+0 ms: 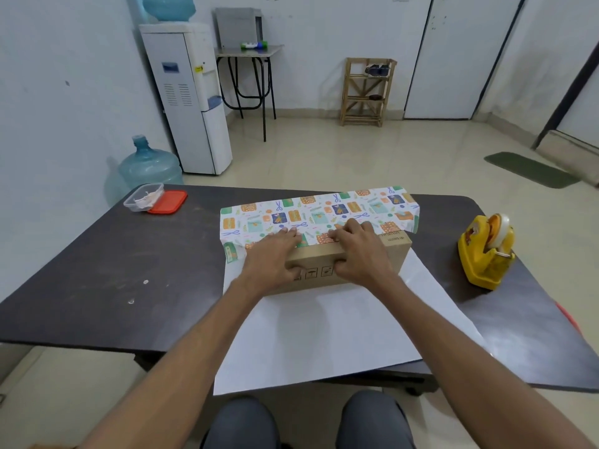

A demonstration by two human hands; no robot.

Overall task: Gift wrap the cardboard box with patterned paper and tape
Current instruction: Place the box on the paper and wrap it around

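Cardboard box (pixel 327 267) x1, hands x2

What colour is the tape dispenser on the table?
The plastic tape dispenser is yellow with orange markings, seen in the head view, its only view.

Cardboard box (pixel 356 264) on patterned paper (pixel 321 210), far flap folded over top; left hand (pixel 272 259), right hand (pixel 359 254) pressing flap; tape dispenser (pixel 486 251) right.

Bare forearms, no sleeves visible; trousers (pixel 241 422) seemingly grey.
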